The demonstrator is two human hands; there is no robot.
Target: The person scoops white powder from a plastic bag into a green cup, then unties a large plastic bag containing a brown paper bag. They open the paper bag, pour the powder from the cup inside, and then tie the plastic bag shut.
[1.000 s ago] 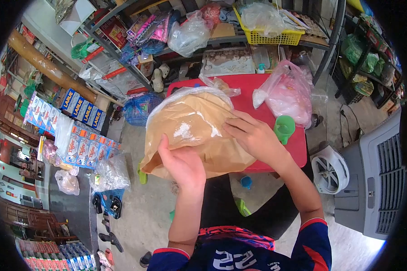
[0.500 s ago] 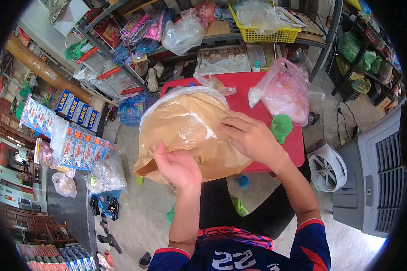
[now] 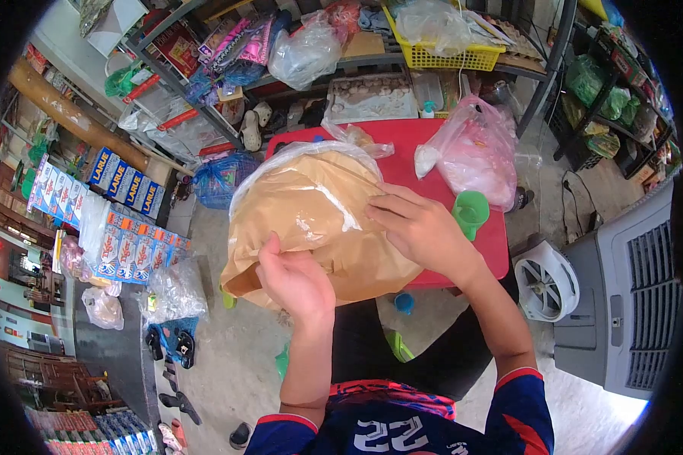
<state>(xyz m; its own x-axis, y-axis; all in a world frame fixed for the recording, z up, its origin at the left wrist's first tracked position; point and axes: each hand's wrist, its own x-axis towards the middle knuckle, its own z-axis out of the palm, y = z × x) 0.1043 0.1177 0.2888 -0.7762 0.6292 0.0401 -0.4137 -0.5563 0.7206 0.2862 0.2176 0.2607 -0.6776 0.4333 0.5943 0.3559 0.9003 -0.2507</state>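
Observation:
A large brown paper sack with a whitish plastic edge leans over the red table toward me. Its paper is creased, with white powdery smears down the middle. My left hand is closed on the near left edge of the sack, thumb up, with the fingertips partly hidden by the paper. Further right, my right hand pinches the sack's right side between thumb and fingers. A green plastic cup stands on the table just right of that hand. What lies inside the sack is hidden.
On the red table, a pink plastic bag sits at the back right. A grey air cooler and a white fan are at right. Beer cartons are stacked at left; a laden shelf stands behind.
Both hands keep their hold on the sack. The view has shifted slightly, and the sack's near left edge sits a little further left with my left hand.

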